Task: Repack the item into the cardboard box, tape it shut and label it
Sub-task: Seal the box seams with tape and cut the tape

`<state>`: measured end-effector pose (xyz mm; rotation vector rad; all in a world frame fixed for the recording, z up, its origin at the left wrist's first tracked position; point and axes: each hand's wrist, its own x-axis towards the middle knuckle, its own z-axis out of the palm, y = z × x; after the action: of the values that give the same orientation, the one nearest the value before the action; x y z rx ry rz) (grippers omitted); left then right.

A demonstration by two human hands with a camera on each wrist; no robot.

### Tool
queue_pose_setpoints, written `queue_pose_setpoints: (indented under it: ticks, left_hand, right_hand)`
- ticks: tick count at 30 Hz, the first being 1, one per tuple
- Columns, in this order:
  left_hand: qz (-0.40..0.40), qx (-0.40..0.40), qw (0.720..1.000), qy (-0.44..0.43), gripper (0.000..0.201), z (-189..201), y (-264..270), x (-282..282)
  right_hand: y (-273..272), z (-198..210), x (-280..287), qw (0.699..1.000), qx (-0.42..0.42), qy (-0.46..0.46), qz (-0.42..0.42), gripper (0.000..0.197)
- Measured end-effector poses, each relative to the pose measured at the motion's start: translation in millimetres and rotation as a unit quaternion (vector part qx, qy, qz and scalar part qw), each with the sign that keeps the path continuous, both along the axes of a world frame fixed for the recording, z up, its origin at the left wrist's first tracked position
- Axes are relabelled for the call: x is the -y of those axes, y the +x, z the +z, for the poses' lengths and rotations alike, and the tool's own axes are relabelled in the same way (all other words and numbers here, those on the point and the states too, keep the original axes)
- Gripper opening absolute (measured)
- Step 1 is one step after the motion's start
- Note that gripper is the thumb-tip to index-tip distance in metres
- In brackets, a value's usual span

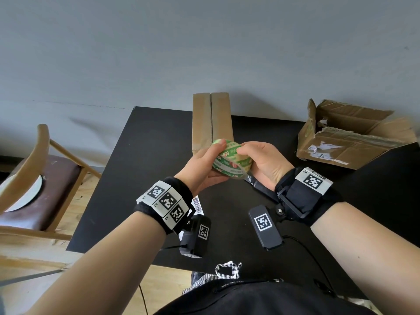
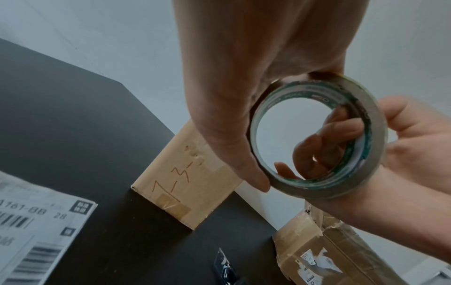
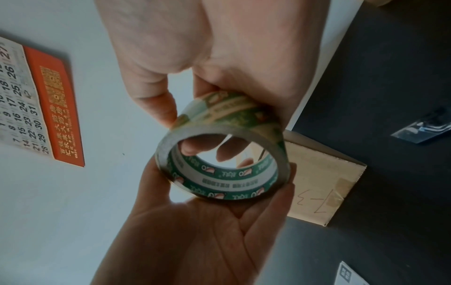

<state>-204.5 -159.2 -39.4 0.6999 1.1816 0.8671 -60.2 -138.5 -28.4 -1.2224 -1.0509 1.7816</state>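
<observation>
- Black table (image 1: 145, 155) fills the middle of the head view
- Torn empty carton (image 1: 354, 137) lies at 2 o'clock
- Closed cardboard box (image 1: 211, 119), flaps meeting, stands at 12 o'clock, just behind the hands
- Left hand (image 1: 204, 164) cups the tape roll (image 1: 229, 160) from below, thumb on its rim
- Right hand (image 1: 263, 162) pinches the roll, fingers through its core
- Shipping label (image 2: 36, 227) lies at 7 o'clock
</observation>
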Motion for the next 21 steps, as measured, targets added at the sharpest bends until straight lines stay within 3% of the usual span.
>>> queue_pose_setpoints:
  ticks: [4, 8, 13, 15, 17, 20, 21]
  left_hand:
    - [-0.005, -0.014, 1.0, -0.006, 0.029, -2, 0, 2]
    - [-0.008, -0.016, 1.0, -0.014, 0.032, -3, -1, 3]
    - [-0.011, -0.024, 1.0, -0.018, 0.035, -4, -3, 3]
    - [-0.015, -0.031, 0.999, -0.013, 0.035, -3, -4, 3]
    - [-0.021, -0.04, 0.999, -0.001, 0.032, -1, -5, 1]
    - [-0.024, -0.048, 0.999, 0.005, 0.03, 0, -5, 0]
    - [-0.023, -0.05, 0.998, 0.005, 0.031, 0, -5, 0]
  right_hand:
    - [-1, 3, 2, 1.0, 0.01, -0.003, 0.009, 0.006]
    - [-3, 8, 5, 0.999, 0.037, -0.003, 0.015, 0.028]
    - [-3, 8, 8, 0.999, 0.036, 0.001, 0.023, 0.042]
    - [-1, 8, 7, 0.999, 0.023, -0.014, 0.017, 0.034]
    - [1, 9, 5, 0.999, 0.011, -0.028, 0.014, 0.012]
    - [0, 9, 2, 1.0, 0.016, -0.017, 0.012, 0.011]
    - [0, 10, 2, 1.0, 0.02, -0.017, 0.013, 0.02]
